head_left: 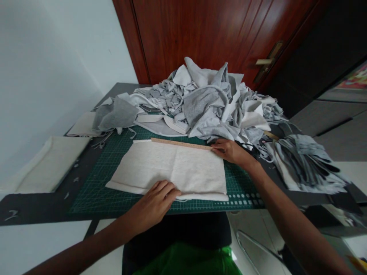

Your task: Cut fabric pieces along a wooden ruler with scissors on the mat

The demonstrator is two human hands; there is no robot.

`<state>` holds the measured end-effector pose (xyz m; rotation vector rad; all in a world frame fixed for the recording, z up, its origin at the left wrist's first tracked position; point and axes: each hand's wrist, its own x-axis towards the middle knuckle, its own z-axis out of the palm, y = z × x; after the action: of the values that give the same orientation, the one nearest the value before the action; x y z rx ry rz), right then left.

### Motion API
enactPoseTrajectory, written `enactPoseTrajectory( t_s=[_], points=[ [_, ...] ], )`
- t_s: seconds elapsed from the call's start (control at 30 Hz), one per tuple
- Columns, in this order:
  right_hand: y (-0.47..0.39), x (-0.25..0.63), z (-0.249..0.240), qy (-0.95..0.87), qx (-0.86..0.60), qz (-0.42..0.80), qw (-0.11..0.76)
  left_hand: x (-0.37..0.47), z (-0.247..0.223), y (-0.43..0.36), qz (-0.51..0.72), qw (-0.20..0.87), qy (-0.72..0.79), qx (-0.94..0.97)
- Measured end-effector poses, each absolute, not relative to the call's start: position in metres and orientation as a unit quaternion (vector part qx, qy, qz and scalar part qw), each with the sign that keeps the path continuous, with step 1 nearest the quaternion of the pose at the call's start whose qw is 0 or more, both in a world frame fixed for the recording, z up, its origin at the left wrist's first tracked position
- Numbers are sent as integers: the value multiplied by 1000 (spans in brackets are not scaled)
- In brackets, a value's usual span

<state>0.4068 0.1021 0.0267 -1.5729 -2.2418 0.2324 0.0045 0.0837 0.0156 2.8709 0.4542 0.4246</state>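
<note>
On mat: we see the folded cream cloth rectangle [172, 168] lying on the green gridded cutting mat [97, 191].
Behind cloth: the long wooden ruler [180, 143], then the heap of grey fabric scraps [206, 103].

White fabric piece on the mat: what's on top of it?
A wooden ruler lies along the white fabric piece's far edge, right hand on its end. Left hand presses the near edge. The cutting mat beneath is mostly covered.

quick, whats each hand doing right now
Left hand: open, palm flat on the near edge of the cream folded fabric piece.
Right hand: open, fingers pressing the end of the long wooden ruler.
</note>
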Motion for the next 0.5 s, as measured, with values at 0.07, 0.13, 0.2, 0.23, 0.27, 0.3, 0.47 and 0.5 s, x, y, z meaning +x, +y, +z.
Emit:
enactPoseTrajectory(
  t_s=[0.07, 0.13, 0.2, 0.23, 0.27, 0.3, 0.47, 0.5],
  points=[
    [87, 397, 31, -791, -574, 91, 192, -7, 20, 91, 147, 123, 133, 972],
    [68, 383, 32, -776, -593, 97, 193, -22, 25, 101, 142, 144, 108, 973],
    [47, 365, 30, -758, -614, 99, 197, -38, 30, 112, 134, 161, 92, 973],
    [36, 355, 28, -749, -623, 100, 200, -46, 33, 118, 132, 166, 85, 974],
    [27, 344, 26, -740, -633, 102, 202, -55, 35, 124, 128, 169, 82, 974],
    [18, 334, 24, -731, -643, 102, 204, -63, 38, 130, 119, 172, 81, 975],
    [-7, 297, 10, -683, -691, 94, 218, -89, 54, 150, 51, 197, 83, 976],
    [-9, 293, 8, -675, -699, 90, 220, -89, 58, 152, 39, 197, 76, 977]
  ],
)
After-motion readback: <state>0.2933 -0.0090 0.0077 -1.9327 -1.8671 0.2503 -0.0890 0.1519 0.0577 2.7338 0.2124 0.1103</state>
